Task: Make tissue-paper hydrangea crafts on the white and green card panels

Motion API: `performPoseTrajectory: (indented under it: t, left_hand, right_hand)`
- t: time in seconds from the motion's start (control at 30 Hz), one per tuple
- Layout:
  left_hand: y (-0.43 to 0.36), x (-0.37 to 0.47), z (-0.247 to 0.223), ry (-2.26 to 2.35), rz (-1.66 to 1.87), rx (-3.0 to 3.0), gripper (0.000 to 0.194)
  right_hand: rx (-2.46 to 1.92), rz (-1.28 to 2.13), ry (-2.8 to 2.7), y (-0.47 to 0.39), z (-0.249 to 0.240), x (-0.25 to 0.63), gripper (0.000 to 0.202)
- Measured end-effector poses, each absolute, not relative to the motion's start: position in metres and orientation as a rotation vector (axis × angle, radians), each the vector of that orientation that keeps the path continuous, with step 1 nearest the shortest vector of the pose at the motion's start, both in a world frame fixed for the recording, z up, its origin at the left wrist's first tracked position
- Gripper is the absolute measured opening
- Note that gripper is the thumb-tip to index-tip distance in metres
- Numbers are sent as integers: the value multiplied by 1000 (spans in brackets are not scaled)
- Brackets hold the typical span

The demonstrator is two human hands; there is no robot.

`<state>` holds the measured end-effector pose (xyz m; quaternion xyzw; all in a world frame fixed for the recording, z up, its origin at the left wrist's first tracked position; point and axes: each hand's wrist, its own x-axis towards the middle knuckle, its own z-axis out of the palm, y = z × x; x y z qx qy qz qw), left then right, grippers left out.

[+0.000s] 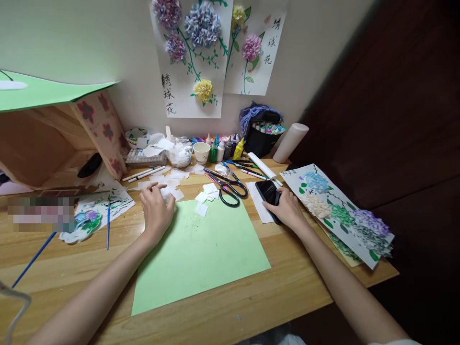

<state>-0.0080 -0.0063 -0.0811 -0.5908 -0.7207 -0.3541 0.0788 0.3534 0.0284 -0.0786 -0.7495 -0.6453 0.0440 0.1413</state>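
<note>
My left hand [157,211] hovers over or rests at the upper left edge of a light green sheet [204,249], fingers curved and apart, close to loose white paper pieces [176,193]. I see nothing in its grasp. On the right, my right hand [287,208] grips a black phone [266,192], thumb over its face and fingers along its far side. The phone lies partly on a white paper [258,203]. Small white paper squares [201,209] sit at the green sheet's top edge, beside black-handled scissors [230,198].
Paint bottles [213,152], a paper cup [201,153] and a black marker case [264,139] line the wall. Paper-flower pictures [338,211] lie at the right edge. A paint palette [81,225], paintbrushes [108,227] and a decorated box [97,129] occupy the left.
</note>
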Motion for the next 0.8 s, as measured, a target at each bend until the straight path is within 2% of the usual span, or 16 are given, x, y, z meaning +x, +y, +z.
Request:
performPoseTrajectory:
  t: [0.2, 0.43, 0.57, 0.67, 0.8]
  left_hand:
    - [-21, 14, -75, -1898, -1070, -2176, 25]
    - [-31, 38, -70, -1826, -671, -2592, 14]
    - [-24, 42, -61, -1883, -507, -2546, 12]
    - [-16, 45, -53, -1875, -372, -2563, 12]
    - [-9, 49, -44, -1868, -290, -2614, 12]
  right_hand:
    - [-2089, 167, -1711, 38, -84, 356, 66]
    - [-2112, 153, -1778, 32, -74, 343, 68]
    - [-1656, 44, -1916, 17, -62, 296, 44]
    - [-1270, 277, -2096, 6, -60, 251, 24]
    - [-1066, 525, -2148, 2, -73, 212, 15]
